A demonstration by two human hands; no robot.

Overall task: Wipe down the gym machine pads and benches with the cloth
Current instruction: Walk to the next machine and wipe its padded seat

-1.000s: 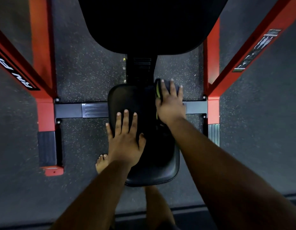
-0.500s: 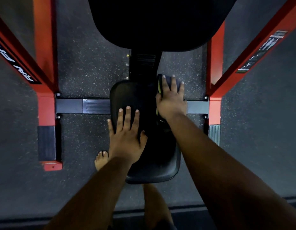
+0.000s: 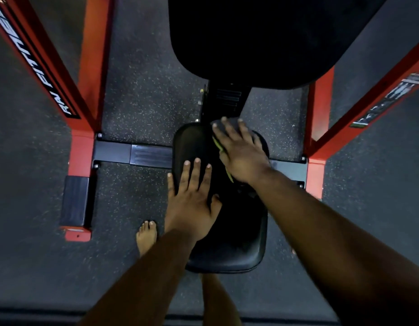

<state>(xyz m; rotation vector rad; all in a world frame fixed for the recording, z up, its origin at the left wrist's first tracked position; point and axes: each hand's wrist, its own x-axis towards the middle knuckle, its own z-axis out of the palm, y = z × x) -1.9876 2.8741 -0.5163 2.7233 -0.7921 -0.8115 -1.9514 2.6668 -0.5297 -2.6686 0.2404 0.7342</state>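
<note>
A small black seat pad (image 3: 236,250) of a gym machine lies below me, with the large black back pad (image 3: 262,38) above it. My right hand (image 3: 241,154) presses flat on a dark cloth with a yellow-green edge (image 3: 217,144) at the far right part of the seat; most of the cloth is hidden under the hand. My left hand (image 3: 192,198) rests flat with straight fingers on the seat's left edge, holding nothing.
Red steel frame posts (image 3: 91,74) (image 3: 320,109) stand on both sides, joined by a dark crossbar (image 3: 133,154) under the seat. A black post (image 3: 225,100) links seat and back pad. My bare left foot (image 3: 146,236) stands on the speckled rubber floor (image 3: 142,97).
My right hand with the cloth has turned and slid a little leftward along the seat's far edge. The left hand stays in place on the seat.
</note>
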